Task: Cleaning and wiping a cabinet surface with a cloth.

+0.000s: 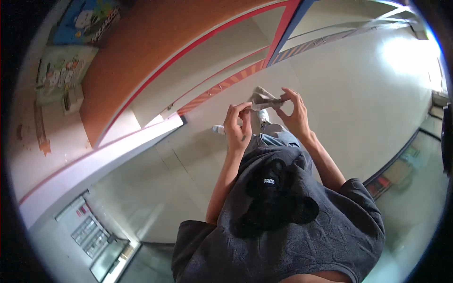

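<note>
In front of my body, above the floor, a small crumpled beige-brown piece that looks like soft cloth [265, 99] is stretched between my two hands. My left hand [237, 126] is closed in a pinch on its left end. At its right end, the thumb and forefinger of my right hand [296, 114] grip the edge, the hand curved around an open gap. A pale flap of the piece rises at its far side. Its exact kind cannot be made out.
An orange-topped counter [155, 42] with red-trimmed panels runs along the left and far side. Illustrated boxes [66, 66] stand on its left end. Below my hands, my shoes [263, 116] rest on the pale floor [349, 94]. Dark-framed glass shelving [401, 165] stands at the right.
</note>
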The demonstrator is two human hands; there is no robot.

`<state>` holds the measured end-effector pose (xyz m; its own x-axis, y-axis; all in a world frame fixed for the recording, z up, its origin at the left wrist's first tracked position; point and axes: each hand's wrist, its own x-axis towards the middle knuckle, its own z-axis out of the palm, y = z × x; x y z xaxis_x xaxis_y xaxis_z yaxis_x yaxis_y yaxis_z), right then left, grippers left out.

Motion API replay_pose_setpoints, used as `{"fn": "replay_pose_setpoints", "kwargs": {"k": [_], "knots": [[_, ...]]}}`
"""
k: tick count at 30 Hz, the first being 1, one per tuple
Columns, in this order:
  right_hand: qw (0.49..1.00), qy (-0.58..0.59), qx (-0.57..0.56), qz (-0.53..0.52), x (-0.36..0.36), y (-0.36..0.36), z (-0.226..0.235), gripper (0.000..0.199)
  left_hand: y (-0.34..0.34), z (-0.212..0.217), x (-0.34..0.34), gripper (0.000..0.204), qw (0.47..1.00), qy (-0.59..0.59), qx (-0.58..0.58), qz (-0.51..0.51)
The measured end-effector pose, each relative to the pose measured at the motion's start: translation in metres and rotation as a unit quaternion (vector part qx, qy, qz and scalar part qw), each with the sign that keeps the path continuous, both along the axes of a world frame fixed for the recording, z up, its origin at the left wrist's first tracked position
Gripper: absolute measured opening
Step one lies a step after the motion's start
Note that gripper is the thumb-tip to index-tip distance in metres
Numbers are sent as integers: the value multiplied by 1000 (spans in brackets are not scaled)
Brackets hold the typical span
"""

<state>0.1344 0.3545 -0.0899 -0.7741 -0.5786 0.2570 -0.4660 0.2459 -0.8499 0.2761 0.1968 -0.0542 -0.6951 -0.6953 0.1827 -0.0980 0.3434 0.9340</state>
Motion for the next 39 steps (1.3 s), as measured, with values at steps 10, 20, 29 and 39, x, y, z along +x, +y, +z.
{"fn": "replay_pose_setpoints", "kwargs": {"k": [10,20,29,39], "knots": [[961,131,112,215,-19,9,-51,19,11,-15,47,29,996,-52,-26,60],[907,-138,264,298,29,7,-73,16,10,-99,160,22,971,-176,-52,154],[828,-120,464,290,101,-17,-107,14,-26,-136,270,16,777,-291,550,93],[913,-76,379,127,128,-165,-239,16,-231,-280,253,18,806,-142,559,133]]}}
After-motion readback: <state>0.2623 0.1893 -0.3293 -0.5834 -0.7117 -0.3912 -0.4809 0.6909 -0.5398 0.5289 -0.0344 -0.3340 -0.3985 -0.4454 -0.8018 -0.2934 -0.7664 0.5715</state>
